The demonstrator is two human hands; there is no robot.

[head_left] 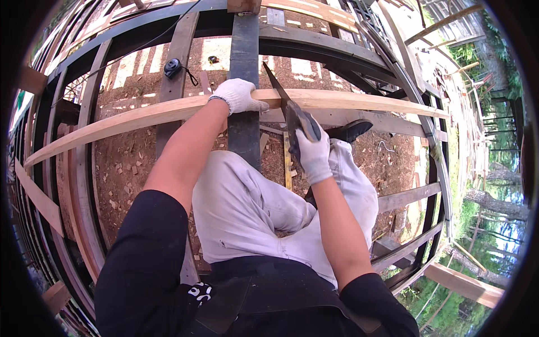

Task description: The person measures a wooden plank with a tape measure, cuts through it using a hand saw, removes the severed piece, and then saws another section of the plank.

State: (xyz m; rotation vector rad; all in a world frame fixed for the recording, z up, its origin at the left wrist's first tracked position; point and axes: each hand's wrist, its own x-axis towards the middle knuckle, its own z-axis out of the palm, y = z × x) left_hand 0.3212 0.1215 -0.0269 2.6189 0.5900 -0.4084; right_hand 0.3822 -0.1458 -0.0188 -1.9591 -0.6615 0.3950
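A long pale timber (348, 100) lies crosswise over the dark beam (245, 62) in front of me. My left hand (236, 96), in a white work glove, is closed over this timber from above and presses it against the beam. Just to its right, a handsaw (277, 84) crosses the timber with its blade tip pointing away from me. The grip of the saw is in my gloved right hand (314, 153), on the near side of the timber. Whether the teeth have cut into the wood, I cannot tell.
A black tape measure (173, 68) with a wrist strap rests on a plank (171, 92) at the left. Below the open framework, wood offcuts litter the brown ground (126, 163). A yellow strip (288, 163) lies near my knees. My dark shoe (353, 130) shows behind the saw.
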